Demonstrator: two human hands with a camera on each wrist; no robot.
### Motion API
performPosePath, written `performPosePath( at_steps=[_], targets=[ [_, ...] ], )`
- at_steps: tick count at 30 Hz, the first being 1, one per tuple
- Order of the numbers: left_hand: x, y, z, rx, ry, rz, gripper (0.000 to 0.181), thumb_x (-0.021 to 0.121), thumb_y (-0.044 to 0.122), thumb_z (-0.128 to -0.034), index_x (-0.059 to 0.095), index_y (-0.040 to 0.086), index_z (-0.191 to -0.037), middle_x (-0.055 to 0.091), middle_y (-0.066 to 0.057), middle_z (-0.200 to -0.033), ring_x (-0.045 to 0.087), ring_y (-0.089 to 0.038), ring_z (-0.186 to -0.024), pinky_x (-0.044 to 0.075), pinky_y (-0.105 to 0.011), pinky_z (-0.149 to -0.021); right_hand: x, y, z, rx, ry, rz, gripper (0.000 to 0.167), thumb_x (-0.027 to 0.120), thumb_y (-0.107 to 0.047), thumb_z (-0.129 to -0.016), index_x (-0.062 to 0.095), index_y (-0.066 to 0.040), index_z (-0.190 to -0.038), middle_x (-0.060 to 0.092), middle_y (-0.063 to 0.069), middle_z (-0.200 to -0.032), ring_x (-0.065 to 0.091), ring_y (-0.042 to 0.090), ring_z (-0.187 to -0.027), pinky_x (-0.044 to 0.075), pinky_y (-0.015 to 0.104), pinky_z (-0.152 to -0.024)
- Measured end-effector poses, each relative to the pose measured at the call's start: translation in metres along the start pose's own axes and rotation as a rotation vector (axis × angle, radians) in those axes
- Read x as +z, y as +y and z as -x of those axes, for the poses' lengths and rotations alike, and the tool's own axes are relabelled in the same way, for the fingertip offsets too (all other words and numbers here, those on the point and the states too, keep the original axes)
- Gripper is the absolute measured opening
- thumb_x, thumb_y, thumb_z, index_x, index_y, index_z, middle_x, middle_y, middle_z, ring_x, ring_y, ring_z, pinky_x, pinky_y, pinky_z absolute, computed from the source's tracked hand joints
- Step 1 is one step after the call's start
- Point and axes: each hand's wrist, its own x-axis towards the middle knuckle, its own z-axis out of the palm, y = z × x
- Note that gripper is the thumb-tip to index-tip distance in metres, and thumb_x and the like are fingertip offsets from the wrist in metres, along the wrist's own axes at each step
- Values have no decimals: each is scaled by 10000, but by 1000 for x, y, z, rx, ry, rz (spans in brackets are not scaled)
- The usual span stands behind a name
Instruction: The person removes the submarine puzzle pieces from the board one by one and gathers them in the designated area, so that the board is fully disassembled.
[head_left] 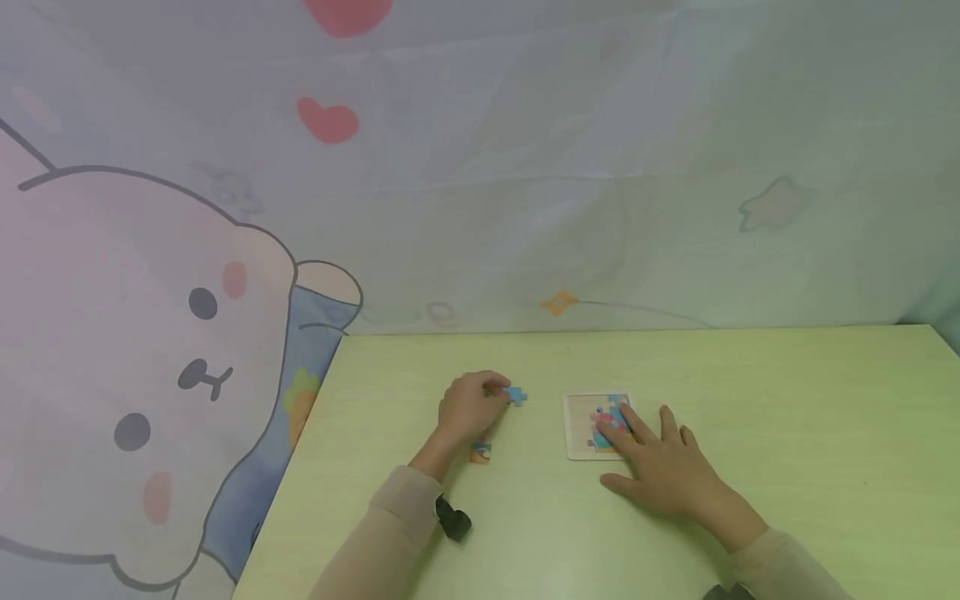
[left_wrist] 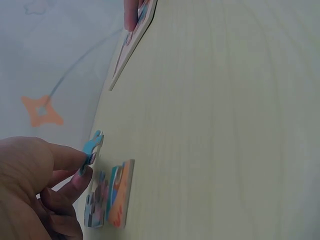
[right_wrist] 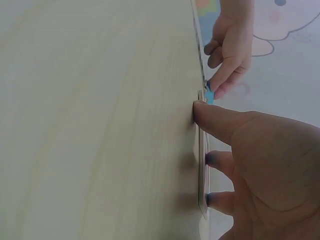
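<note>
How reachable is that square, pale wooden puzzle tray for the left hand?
Probably yes: though the left hand pinches a blue jigsaw piece, only yellowish tabletop separates it from the bare left part of the tray. The right hand partly covers the right side.

- Tabletop (head_left: pixel 825 417): wood-look surface with faint streaked grain; smooth, low sheen, paler glare toward the near side.
- Backdrop (head_left: pixel 525 125): thin printed sheet, cloth or plastic film, cannot tell which; visibly creased, soft sheen.
- Puzzle tray (head_left: pixel 567 427): pale, appears to be plain wood; rim smooth and matt.
- Blue puzzle piece (head_left: pixel 516 395): coloured face, smooth; core material too small to tell.
- Loose puzzle pieces (left_wrist: pixel 121 197): smooth printed faces; pale, plain edge on the nearer one, wood or board.
- Sleeves (head_left: pixel 375 542): matt cloth.
- Black wrist fitting (head_left: pixel 454 522): plastic in appearance.
</note>
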Motion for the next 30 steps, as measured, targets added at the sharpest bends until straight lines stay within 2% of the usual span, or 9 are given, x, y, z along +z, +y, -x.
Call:
performPosePath(
  at_steps=[4, 10, 13, 15, 20, 26, 28, 29, 30],
  targets=[
    [-1, -3, -1, -13, 11, -29, 167, 705, 230, -978, 775, 173, -1119, 732, 63, -981, 510, -99, -480, 357, -248, -434, 1, -1, 0, -6, 4, 4, 712, 631, -600, -965, 486, -242, -1564, 385, 184, -1621, 294, 720, -1345, 354, 791, -969],
    [-3, -7, -1, 11, 30, -45, 191, 687, 235, -984, 774, 177, -1144, 738, 63, -1028, 603, -119, -686, 457, -312, -517, 0, -3, -1, -6, 8, 0, 707, 640, -589, -963, 493, -237, -1559, 389, 183, -1619, 295, 720, -1343, 353, 788, -968],
    [-3, -8, -1, 25, 42, -42, 206, 675, 233, -987, 770, 180, -1162, 728, 55, -1060, 607, -116, -734, 467, -308, -526, 0, -4, -1, -10, 9, -2, 709, 639, -589, -964, 492, -234, -1560, 389, 187, -1618, 295, 725, -1340, 353, 792, -965],
    [-2, -8, 0, 28, 50, -36, 218, 663, 235, -987, 768, 186, -1171, 716, 55, -1073, 592, -127, -695, 447, -300, -503, 0, -4, -1, -11, 8, -4, 710, 636, -590, -966, 489, -233, -1562, 387, 189, -1618, 293, 726, -1340, 351, 795, -966],
    [0, -1, 3, 37, 39, 15, 245, 657, 286, -988, 764, 201, -1192, 691, 67, -1101, 579, -150, -695, 425, -290, -529, 0, -3, -1, -2, -1, -11, 717, 632, -598, -966, 486, -231, -1564, 372, 192, -1625, 281, 730, -1345, 341, 801, -974],
    [6, 14, 9, 113, 5, 15, 238, 661, 290, -991, 774, 185, -1171, 699, 49, -1127, 622, -179, -796, 484, -314, -568, 0, -2, -1, 1, 2, -8, 725, 644, -602, -955, 491, -232, -1560, 379, 195, -1621, 294, 723, -1343, 353, 790, -972],
    [10, 19, 10, 134, -9, 14, 230, 669, 290, -994, 777, 187, -1170, 701, 50, -1132, 653, -165, -909, 542, -354, -667, -1, -2, 1, -4, 6, -10, 726, 655, -593, -952, 492, -231, -1559, 381, 197, -1619, 303, 723, -1338, 357, 790, -968],
    [12, 21, 11, 144, -16, 9, 227, 673, 294, -996, 777, 190, -1170, 703, 55, -1133, 665, -169, -961, 565, -418, -775, -1, -2, 1, -7, 10, -11, 726, 663, -589, -947, 495, -231, -1556, 387, 199, -1615, 312, 721, -1335, 360, 789, -965],
    [14, 23, 12, 155, -25, 10, 223, 678, 292, -999, 776, 191, -1172, 703, 58, -1131, 671, -180, -997, 567, -454, -820, -2, -3, 2, -12, 14, -9, 728, 668, -588, -944, 496, -231, -1555, 391, 201, -1613, 322, 720, -1330, 364, 790, -960]
  ],
)
